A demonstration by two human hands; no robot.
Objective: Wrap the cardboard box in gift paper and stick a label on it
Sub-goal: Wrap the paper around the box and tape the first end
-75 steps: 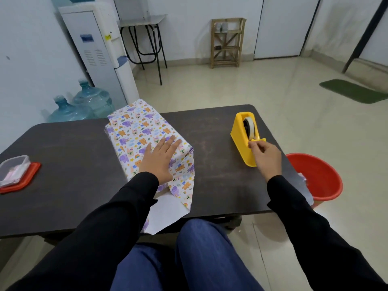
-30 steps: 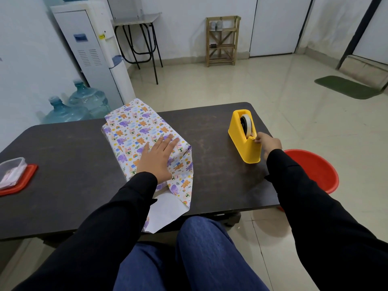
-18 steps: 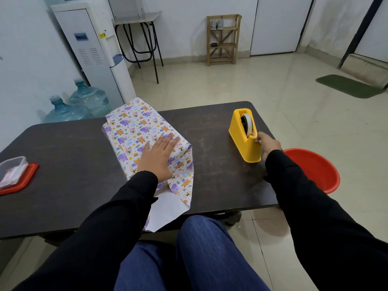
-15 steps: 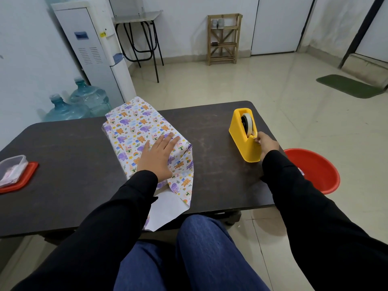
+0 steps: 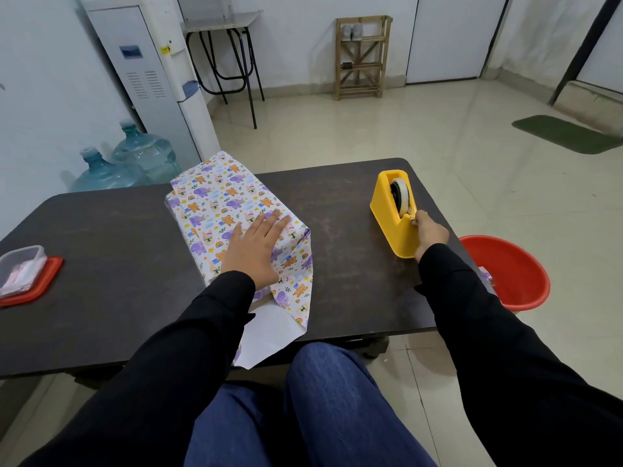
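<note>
Fingers, left hand [image 5: 269, 224]: straight, slightly spread, pressed flat on the top face of the gift paper [image 5: 215, 200], tips pointing far and right; the left hand [image 5: 251, 252] holds the fold down, gripping nothing

Fingers, right hand [image 5: 418, 221]: drawn together in a pinch at the cutter lip of the tape dispenser [image 5: 391, 227], apparently on the tape end; the strip itself is too fine to make out. Right hand [image 5: 431, 232] sits at the near right side of the dispenser, knuckles up

Cardboard box: wholly covered by the paper, so known only by its shape; middle of the counter [image 5: 101, 264], long axis running from near to far with the far end swung a little left. Near end not closed: a loose paper flap [image 5: 269, 332], white side up, hangs over the counter's near edge

Tape dispenser: yellow, white tape roll [image 5: 402, 196] in its cradle, upright at the right end of the counter, well apart from the box

Governing relation: the box lies to the left of the pinching fingers, across bare counter; the left hand is the nearer, already on it. Judged step: draw and tear tape, carry it leftward to the held fold, laid across the seam

Label: none seen

Also present: lidded container [image 5: 23, 269], far left of counter; red basin [image 5: 505, 271] on the floor at right
</note>
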